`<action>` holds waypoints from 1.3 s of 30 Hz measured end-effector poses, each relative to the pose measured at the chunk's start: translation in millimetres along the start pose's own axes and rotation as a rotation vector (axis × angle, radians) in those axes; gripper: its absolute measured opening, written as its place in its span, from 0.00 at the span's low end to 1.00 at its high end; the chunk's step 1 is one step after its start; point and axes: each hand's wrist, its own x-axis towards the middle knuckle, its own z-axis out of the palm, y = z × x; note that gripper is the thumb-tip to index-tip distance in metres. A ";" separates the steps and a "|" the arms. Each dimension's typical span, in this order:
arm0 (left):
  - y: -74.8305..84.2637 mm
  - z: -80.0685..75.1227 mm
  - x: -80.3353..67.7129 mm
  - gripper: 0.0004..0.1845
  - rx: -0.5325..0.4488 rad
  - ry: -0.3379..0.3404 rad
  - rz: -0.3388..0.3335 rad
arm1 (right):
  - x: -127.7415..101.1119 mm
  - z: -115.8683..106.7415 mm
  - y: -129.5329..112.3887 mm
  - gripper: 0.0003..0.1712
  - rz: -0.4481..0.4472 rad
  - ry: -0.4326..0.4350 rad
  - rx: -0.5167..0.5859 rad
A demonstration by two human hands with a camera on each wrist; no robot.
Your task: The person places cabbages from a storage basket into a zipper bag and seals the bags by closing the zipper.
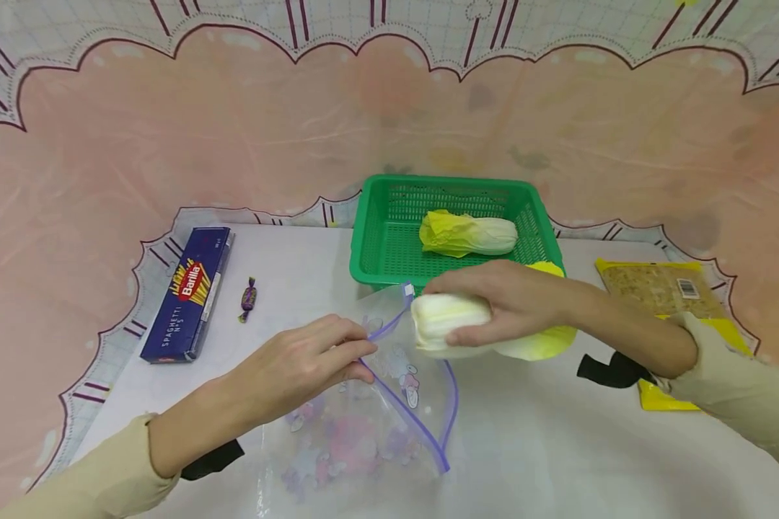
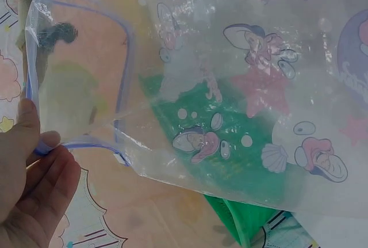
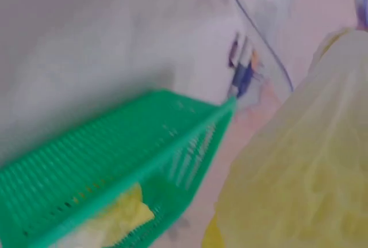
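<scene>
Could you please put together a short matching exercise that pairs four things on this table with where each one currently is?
Things:
1. spaghetti box
2. wrapped candy
3. cabbage in the basket
4. zip bag

Places:
A. pinched at its rim by the left hand
B. lying inside the green basket
C. far left of the table, beside the candy
D. between the blue box and the bag

Pairs: 1-C, 2-D, 3-B, 4-A

The right hand grips a second cabbage at the bag's mouth.
</scene>
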 end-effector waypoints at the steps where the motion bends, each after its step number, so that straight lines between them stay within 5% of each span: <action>1: -0.3 -0.1 0.2 0.18 0.002 0.000 0.003 | -3.4 4.1 -2.1 0.26 -0.006 -0.014 0.007; 10: 1.2 -0.4 2.7 0.19 -0.002 0.001 0.011 | 7.2 35.3 -24.1 0.21 0.000 -0.096 -0.055; 18: 3.4 -0.8 2.9 0.19 0.002 0.005 -0.010 | 32.0 54.9 -37.4 0.31 0.026 -0.180 -0.128; 28: 4.9 -0.2 2.2 0.18 0.004 0.029 -0.011 | 51.8 75.3 -49.0 0.23 -0.009 -0.248 -0.244; 33: 6.3 0.9 3.3 0.17 0.015 0.045 0.024 | 59.8 81.8 -54.9 0.20 0.082 -0.347 -0.277; 39: 6.8 -0.8 3.2 0.17 0.028 0.061 0.042 | 58.6 88.8 -51.7 0.30 0.183 -0.469 -0.317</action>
